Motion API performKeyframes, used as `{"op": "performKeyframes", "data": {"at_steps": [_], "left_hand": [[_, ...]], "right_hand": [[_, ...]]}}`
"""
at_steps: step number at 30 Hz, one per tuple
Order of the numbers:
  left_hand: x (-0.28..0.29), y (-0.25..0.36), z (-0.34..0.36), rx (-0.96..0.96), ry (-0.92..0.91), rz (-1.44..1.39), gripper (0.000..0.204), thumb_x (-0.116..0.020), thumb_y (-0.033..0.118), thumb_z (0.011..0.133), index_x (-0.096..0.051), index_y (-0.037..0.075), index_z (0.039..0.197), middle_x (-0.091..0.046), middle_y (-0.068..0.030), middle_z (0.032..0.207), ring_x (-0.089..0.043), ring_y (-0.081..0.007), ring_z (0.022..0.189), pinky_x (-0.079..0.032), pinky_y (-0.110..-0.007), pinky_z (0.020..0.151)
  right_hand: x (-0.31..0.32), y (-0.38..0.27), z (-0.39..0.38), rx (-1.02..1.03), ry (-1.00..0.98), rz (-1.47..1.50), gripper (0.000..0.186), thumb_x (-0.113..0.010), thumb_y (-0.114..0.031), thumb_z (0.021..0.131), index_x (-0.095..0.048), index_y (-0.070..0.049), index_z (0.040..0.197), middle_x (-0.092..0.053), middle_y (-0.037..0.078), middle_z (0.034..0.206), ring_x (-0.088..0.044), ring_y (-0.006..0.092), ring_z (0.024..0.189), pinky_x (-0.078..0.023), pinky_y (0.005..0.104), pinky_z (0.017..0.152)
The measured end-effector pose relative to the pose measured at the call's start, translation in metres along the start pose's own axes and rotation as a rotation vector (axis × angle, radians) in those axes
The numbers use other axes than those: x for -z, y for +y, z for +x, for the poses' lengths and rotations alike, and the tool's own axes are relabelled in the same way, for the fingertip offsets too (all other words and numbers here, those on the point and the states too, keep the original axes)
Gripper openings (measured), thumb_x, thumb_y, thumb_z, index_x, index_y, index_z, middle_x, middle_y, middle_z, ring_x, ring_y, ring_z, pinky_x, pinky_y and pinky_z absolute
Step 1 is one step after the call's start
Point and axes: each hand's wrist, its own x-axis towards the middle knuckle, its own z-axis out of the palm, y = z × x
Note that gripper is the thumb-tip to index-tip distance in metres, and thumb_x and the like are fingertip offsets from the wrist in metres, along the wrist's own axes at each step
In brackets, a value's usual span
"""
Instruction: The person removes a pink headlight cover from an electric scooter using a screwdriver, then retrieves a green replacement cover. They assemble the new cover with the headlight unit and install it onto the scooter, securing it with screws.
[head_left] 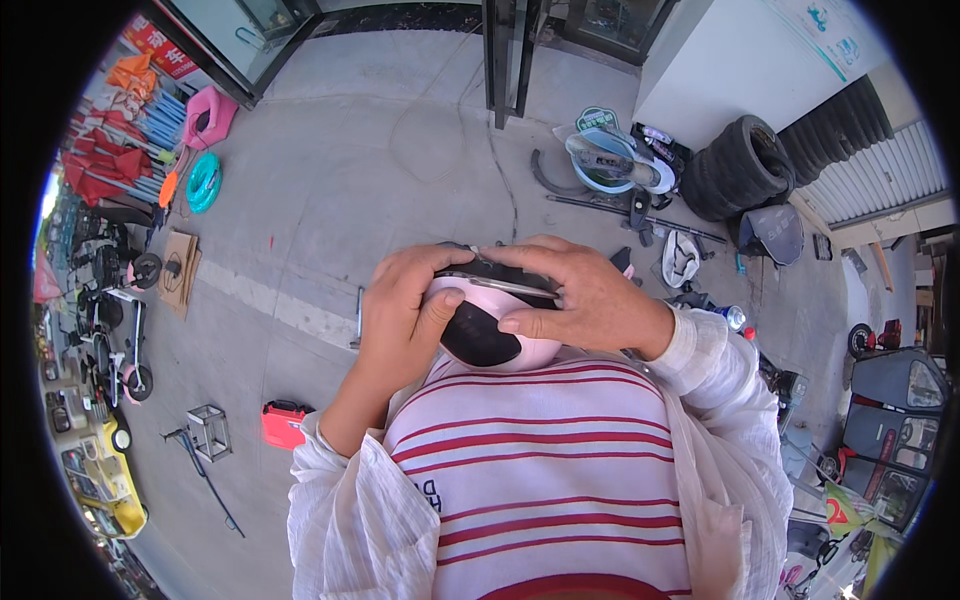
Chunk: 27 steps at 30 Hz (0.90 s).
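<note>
Close in front of my chest I hold a rounded pink-and-black housing (482, 335) with a glossy dark panel and a thin silver trim along its upper part. It looks like a vehicle part, but its exact kind does not show. My left hand (405, 305) is closed on its left side, thumb against the pink shell and fingers over the top. From the right, my right hand (590, 298) grips it too, its thumb pressed beside the dark panel and its fingers over the dark upper part. Both hands cover the far side of the housing.
A red case (284, 425), a small metal frame (208, 433) and flattened cardboard (180, 270) lie on the floor to the left. Stacked tires (738, 170), a blue basin (603, 160) and loose parts stand at the right. A glass door (245, 45) is at the back.
</note>
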Motion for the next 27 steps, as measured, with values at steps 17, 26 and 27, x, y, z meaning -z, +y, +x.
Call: {"op": "performKeyframes", "data": {"at_steps": [17, 26, 27], "left_hand": [[0.017, 0.012, -0.036, -0.018, -0.126, -0.129, 0.029, -0.07, 0.015, 0.081, -0.063, 0.001, 0.106, -0.068, -0.0154, 0.099, -0.065, -0.0341, 0.085, -0.05, -0.04, 0.074], [0.012, 0.02, -0.034, -0.026, -0.132, -0.086, 0.021, -0.069, 0.015, 0.083, -0.064, 0.002, 0.1, -0.068, -0.0139, 0.094, -0.064, -0.0331, 0.081, -0.049, -0.04, 0.07], [0.011, 0.018, -0.034, -0.012, -0.135, -0.106, 0.021, -0.068, 0.015, 0.083, -0.065, 0.003, 0.1, -0.067, -0.014, 0.093, -0.063, -0.0331, 0.081, -0.049, -0.04, 0.069]], "right_hand": [[-0.025, -0.032, -0.007, -0.109, -0.155, -0.087, 0.056, -0.071, -0.045, 0.081, -0.061, -0.008, 0.122, -0.066, 0.014, 0.103, -0.065, 0.0353, 0.091, -0.051, 0.0414, 0.074], [-0.039, -0.026, -0.021, -0.097, 0.018, 0.001, 0.046, -0.067, -0.046, 0.083, -0.066, -0.009, 0.111, -0.067, 0.011, 0.095, -0.065, 0.035, 0.084, -0.051, 0.0445, 0.07], [-0.038, -0.026, -0.021, -0.113, 0.01, 0.027, 0.047, -0.067, -0.046, 0.082, -0.066, -0.009, 0.111, -0.068, 0.012, 0.094, -0.065, 0.0352, 0.083, -0.051, 0.0444, 0.07]]}}
